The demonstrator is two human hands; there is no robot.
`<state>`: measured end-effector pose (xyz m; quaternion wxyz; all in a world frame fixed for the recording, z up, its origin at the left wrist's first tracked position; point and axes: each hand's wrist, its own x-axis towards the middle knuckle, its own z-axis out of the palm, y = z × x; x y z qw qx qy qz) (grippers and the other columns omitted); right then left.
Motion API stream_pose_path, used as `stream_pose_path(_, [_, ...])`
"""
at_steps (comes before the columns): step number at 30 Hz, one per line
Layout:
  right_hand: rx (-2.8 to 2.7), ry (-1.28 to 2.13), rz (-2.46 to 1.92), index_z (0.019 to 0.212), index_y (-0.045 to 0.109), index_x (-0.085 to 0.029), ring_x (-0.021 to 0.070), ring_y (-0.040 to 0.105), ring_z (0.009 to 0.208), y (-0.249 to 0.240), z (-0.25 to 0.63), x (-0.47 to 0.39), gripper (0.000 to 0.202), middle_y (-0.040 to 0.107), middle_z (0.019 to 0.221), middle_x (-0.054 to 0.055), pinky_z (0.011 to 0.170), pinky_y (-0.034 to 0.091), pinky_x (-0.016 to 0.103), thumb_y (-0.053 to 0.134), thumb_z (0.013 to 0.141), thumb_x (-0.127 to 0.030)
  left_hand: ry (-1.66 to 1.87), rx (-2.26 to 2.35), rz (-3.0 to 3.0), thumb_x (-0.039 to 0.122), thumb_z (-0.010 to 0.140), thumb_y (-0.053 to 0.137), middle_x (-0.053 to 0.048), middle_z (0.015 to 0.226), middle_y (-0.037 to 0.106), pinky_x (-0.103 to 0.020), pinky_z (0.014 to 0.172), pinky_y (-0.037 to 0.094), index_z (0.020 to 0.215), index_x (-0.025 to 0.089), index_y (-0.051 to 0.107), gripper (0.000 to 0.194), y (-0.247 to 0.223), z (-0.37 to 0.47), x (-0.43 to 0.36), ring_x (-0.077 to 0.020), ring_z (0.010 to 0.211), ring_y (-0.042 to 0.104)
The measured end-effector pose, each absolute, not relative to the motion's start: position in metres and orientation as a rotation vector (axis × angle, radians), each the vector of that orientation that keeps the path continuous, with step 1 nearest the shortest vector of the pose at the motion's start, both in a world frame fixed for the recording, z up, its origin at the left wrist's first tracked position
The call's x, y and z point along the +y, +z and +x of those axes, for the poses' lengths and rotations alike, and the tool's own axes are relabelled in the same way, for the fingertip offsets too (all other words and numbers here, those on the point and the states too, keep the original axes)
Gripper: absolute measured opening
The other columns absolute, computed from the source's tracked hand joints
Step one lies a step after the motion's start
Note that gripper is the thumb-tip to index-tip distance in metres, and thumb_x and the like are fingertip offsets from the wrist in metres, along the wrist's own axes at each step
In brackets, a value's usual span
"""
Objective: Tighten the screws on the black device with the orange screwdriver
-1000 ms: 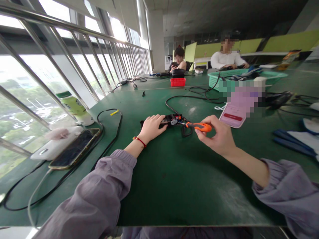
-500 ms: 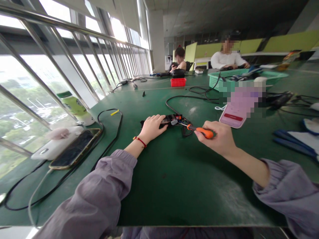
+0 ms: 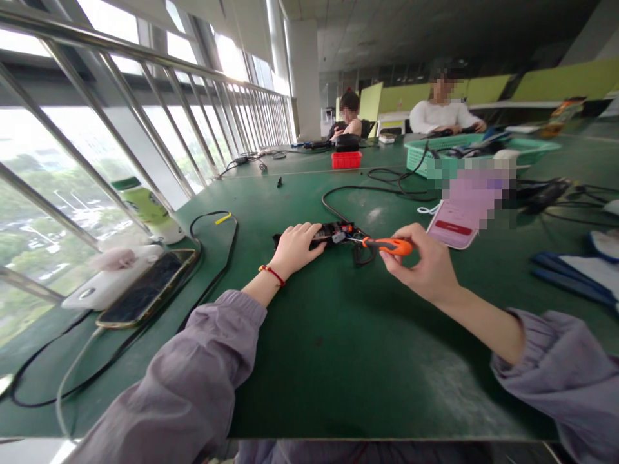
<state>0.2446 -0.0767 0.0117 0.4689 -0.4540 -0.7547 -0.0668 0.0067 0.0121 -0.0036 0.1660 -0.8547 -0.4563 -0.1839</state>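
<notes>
On the green table lies a black device [image 3: 333,230] with exposed wires and small red and grey parts. My left hand [image 3: 297,247] is closed over its left part, pressing it to the table. An orange and dark grey screwdriver [image 3: 387,245] lies roughly level, its thin shaft reaching into the right end of the device. My right hand [image 3: 425,261] grips the screwdriver handle between thumb and fingers. What the tip touches is too small to make out.
Left of me are a dark phone [image 3: 147,290], a white power bank [image 3: 104,283] and a green bottle [image 3: 147,209] beside the railing. A pink phone [image 3: 454,224], a green basket [image 3: 416,159], a red box [image 3: 346,160] and blue-white gloves [image 3: 580,274] lie beyond. Two people sit at the far side.
My right hand has shifted its hold on the screwdriver, its fingers opening a little around the handle, and the handle end has risen slightly. My left hand and the device stay in place.
</notes>
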Motion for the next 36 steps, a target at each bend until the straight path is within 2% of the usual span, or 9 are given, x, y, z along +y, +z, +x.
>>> stream_pose_path(5, [-1.928,-0.31,-1.145,0.054,0.035,-0.021,0.0109,0.042,0.045,0.0116,0.2451,-0.0759,0.031,0.041,0.047,-0.003,0.047,0.031,0.025,0.056,0.072,-0.035,-0.525,-1.303,-2.437,0.039,0.084,0.044,-0.005,0.101,0.06,-0.032,0.077,0.04,0.114,0.018,0.049,0.037,-0.004,0.0065,0.0121,-0.0208,0.089,0.056])
stream_pose_path(10, [-1.84,-0.149,-1.119,0.071,0.045,-0.02,0.0101,0.047,0.046,0.0118,0.2443,-0.0767,0.017,0.049,0.053,-0.004,0.049,0.036,0.023,0.057,0.073,-0.032,-0.523,-1.313,-2.441,0.039,0.083,0.045,-0.005,0.101,0.06,-0.033,0.078,0.04,0.115,0.018,0.049,0.038,-0.0044,0.006,0.0122,-0.0212,0.091,0.055])
stream_pose_path(15, [-1.914,-0.292,-1.149,0.055,0.037,-0.021,0.0106,0.043,0.045,0.0113,0.2446,-0.0766,0.029,0.043,0.048,-0.003,0.047,0.032,0.025,0.056,0.072,-0.036,-0.523,-1.309,-2.446,0.039,0.083,0.045,-0.006,0.101,0.06,-0.033,0.078,0.04,0.115,0.019,0.049,0.037,-0.004,0.006,0.0127,-0.021,0.09,0.055])
stream_pose_path(20, [-1.852,-0.17,-1.131,0.069,0.045,-0.021,0.0102,0.047,0.047,0.012,0.2449,-0.0764,0.018,0.051,0.054,-0.003,0.048,0.035,0.023,0.056,0.073,-0.034,-0.529,-1.3,-2.442,0.039,0.084,0.044,-0.005,0.101,0.06,-0.033,0.078,0.04,0.115,0.018,0.049,0.038,-0.0045,0.0062,0.0133,-0.0211,0.09,0.055])
stream_pose_path(25, [-1.917,-0.29,-1.149,0.055,0.037,-0.021,0.0112,0.044,0.046,0.0117,0.2445,-0.0764,0.029,0.044,0.048,-0.003,0.047,0.032,0.025,0.055,0.072,-0.035,-0.53,-1.308,-2.449,0.038,0.084,0.043,-0.006,0.101,0.06,-0.033,0.077,0.039,0.115,0.019,0.049,0.037,-0.0044,0.006,0.0126,-0.021,0.09,0.055])
stream_pose_path(30, [-1.845,-0.131,-1.137,0.075,0.045,-0.021,0.0107,0.049,0.047,0.0123,0.2438,-0.0778,0.016,0.052,0.054,-0.004,0.05,0.038,0.024,0.055,0.074,-0.033,-0.525,-1.325,-2.457,0.038,0.084,0.044,-0.006,0.101,0.06,-0.033,0.078,0.04,0.115,0.019,0.049,0.037,-0.0032,0.0064,0.0111,-0.0213,0.091,0.055])
stream_pose_path(34, [-1.92,-0.272,-1.191,0.057,0.037,-0.022,0.0111,0.044,0.046,0.0119,0.2445,-0.077,0.028,0.044,0.048,-0.003,0.047,0.032,0.025,0.055,0.072,-0.037,-0.524,-1.33,-2.458,0.038,0.084,0.044,-0.006,0.101,0.06,-0.033,0.078,0.04,0.115,0.019,0.048,0.037,-0.0028,0.0067,0.0104,-0.0213,0.091,0.055])
stream_pose_path(36, [-1.923,-0.298,-1.194,0.055,0.036,-0.022,0.0111,0.043,0.045,0.012,0.2446,-0.077,0.029,0.043,0.048,-0.003,0.047,0.032,0.025,0.055,0.072,-0.037,-0.519,-1.326,-2.454,0.038,0.084,0.044,-0.006,0.101,0.06,-0.033,0.078,0.04,0.115,0.018,0.049,0.037,-0.0027,0.0068,0.0103,-0.0213,0.09,0.055])
